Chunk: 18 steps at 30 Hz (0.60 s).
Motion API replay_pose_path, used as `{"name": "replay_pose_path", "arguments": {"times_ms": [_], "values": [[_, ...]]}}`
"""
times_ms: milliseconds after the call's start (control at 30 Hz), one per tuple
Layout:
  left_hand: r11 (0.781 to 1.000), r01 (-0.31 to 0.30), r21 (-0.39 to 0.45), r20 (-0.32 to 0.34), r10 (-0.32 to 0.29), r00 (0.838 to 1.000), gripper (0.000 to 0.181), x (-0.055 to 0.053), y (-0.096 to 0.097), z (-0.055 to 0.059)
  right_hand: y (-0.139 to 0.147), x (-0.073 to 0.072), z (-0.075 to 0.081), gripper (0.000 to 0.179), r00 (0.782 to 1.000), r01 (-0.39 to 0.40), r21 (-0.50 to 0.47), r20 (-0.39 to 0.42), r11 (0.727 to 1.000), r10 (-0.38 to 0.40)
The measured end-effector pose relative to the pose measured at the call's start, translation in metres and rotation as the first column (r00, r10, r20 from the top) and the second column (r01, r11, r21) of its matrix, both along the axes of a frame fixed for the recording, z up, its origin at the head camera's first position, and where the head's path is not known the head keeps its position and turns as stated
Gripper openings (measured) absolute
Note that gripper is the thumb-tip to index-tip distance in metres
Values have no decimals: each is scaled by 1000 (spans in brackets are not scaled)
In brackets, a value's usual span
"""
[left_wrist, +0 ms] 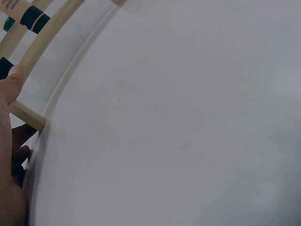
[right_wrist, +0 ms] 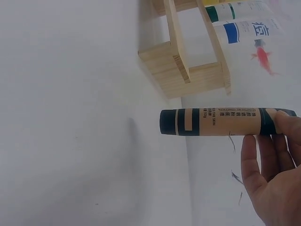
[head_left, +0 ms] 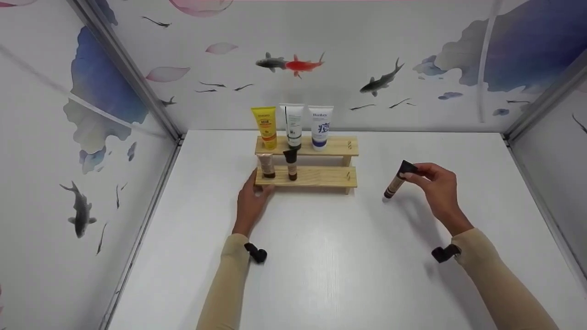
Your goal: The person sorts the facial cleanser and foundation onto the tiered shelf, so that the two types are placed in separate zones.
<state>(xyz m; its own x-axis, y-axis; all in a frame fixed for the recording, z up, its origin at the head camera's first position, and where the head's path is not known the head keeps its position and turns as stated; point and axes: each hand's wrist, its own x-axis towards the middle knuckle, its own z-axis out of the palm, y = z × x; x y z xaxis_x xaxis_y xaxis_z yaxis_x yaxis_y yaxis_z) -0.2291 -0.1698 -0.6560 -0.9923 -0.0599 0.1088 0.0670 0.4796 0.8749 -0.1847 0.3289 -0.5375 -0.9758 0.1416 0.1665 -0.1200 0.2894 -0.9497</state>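
My right hand [head_left: 439, 189] pinches a beige and black cosmetic tube [right_wrist: 225, 121] by its dark flat end, its black cap pointing down toward the table right of the rack. My left hand [head_left: 251, 201] grips the left end of the lower step of a two-step wooden rack [head_left: 316, 178], thumb at the front edge. On that step stand a pinkish tube [head_left: 266, 166] and a slim dark-topped tube [head_left: 291, 165]. Along the upper step stand a yellow tube [head_left: 265, 127], a white tube with a dark cap [head_left: 294, 124] and a white tube with a blue cap [head_left: 320, 127].
The rack stands on a white table [head_left: 321, 256] near the back wall [head_left: 220, 105], which is printed with fish and petals. Side panels with metal frame posts [head_left: 137, 82] close in the left and right. Both steps have bare wood at their right ends.
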Motion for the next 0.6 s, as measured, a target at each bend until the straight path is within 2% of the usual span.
{"name": "replay_pose_path", "arguments": {"times_ms": [233,600], "values": [[1000,-3,-23,-3,3,1000,93,-1,0,1,-7,-4,4,30,999,-12,3,-37,1000,12],[1000,-5,-15,17,5,1000,92,0,0,1,-20,-11,14,28,999,-43,14,-27,999,44]]}}
